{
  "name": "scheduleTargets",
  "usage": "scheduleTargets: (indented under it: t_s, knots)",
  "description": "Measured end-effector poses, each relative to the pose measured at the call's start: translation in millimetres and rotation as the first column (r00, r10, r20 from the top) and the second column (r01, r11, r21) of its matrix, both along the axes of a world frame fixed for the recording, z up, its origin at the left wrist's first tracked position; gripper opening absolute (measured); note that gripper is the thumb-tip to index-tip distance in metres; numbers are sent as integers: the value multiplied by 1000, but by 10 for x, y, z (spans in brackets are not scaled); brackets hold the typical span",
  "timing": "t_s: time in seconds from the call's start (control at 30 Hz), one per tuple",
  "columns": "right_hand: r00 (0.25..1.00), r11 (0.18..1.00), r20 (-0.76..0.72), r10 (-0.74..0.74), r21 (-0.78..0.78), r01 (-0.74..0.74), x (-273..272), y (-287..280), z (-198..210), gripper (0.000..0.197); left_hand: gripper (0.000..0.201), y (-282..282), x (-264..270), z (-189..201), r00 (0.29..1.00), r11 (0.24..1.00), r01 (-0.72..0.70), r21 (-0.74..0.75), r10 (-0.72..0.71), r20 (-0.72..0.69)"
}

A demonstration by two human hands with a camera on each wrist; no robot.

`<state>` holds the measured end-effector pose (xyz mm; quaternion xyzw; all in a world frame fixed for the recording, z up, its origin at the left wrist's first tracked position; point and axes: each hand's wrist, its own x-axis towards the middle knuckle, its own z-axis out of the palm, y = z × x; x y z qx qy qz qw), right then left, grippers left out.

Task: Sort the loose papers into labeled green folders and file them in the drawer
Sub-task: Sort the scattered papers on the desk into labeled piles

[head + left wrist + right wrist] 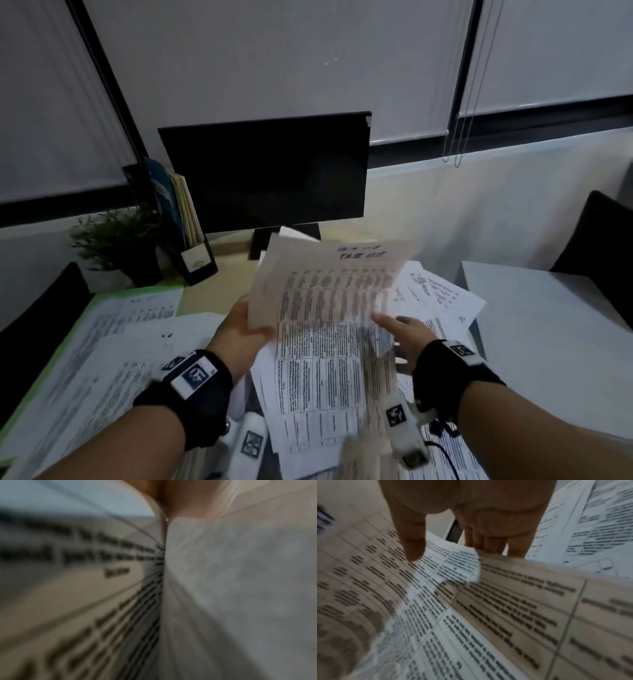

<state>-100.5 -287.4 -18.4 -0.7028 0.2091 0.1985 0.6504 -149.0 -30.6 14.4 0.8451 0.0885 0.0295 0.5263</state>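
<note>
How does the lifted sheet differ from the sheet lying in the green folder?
The lifted sheet is raised off the desk and tilted, gripped by the left hand; the folder sheet lies flat and untouched. The lifted sheet is motion-blurred; the folder sheet is sharper. Both are white printed pages with tables.

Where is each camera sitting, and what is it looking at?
Head: worn on the head, looking forward and down at the desk, monitor, papers; both forearms, left hand and right hand show.
Left wrist: sits on the left wrist, looking along the hand at blurred printed pages; only a bit of skin shows.
Right wrist: sits on the right wrist, looking along the fingers at the lifted sheet.
Shared: head and right wrist views both show the lifted sheet.
</note>
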Motion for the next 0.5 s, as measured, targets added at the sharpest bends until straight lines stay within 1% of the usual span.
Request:
scheduleTargets:
  t_s: [0.03, 0.07, 0.1, 0.13, 0.17, 0.2, 0.27, 0.3, 0.33, 0.37, 0.4, 0.43, 0.47, 0.5]
  knots:
    - [999, 999, -16, 35, 13, -35, 42, 3, -90, 101, 56, 41, 5, -91, 999, 998, -39, -43, 38, -37]
    - [997, 997, -3, 73, -11, -73, 112, 15, -179, 84, 70, 76, 6, -166, 994, 992, -86, -88, 79, -79]
    - [992, 991, 35, 122, -52, -120, 139, 54, -185, 65, 82, 131, 9, -266, 985, 985, -129, -118, 113, -131]
    - [984, 983, 62, 165, -92, -159, 157, 96, -186, 47, 90, 182, -1, -354, 976, 981, -147, -128, 122, -181]
    - [978, 976, 89, 189, -127, -177, 177, 130, -159, 34, 91, 257, 2, -462, 962, 980, -161, -114, 129, -242]
    - [974, 974, 121, 192, -148, -174, 191, 152, -141, 25, 89, 369, 30, -620, 949, 985, -154, -82, 125, -289]
    - [984, 983, 116, 138, -135, -122, 202, 168, -109, 14, 83, 574, 78, -936, 926, 991, -136, 5, 129, -355]
    - [990, 981, 73, 118, -163, -105, 212, 160, -128, 12, 71, 619, 56, -1014, 921, 986, -160, 39, 163, -353]
    - [991, 958, 4, 135, -256, -129, 203, 134, -148, 17, 53, 571, -19, -962, 918, 980, -184, 70, 197, -343]
    - [989, 928, -69, 127, -343, -143, 192, 101, -176, 28, 36, 562, -73, -965, 911, 971, -213, 108, 237, -337]
    - [978, 861, -135, 158, -467, -203, 176, 62, -249, 37, 29, 537, -142, -980, 908, 969, -214, 123, 244, -341]
    - [968, 792, -187, 170, -558, -247, 151, 59, -310, 44, 31, 531, -205, -1026, 894, 968, -213, 131, 247, -373]
    - [952, 713, -220, 214, -631, -306, 137, 60, -407, 49, 35, 542, -252, -1099, 886, 967, -202, 153, 247, -392]
    - [940, 668, -246, 237, -661, -342, 95, 91, -488, 53, 37, 592, -272, -1224, 888, 969, -177, 174, 233, -397]
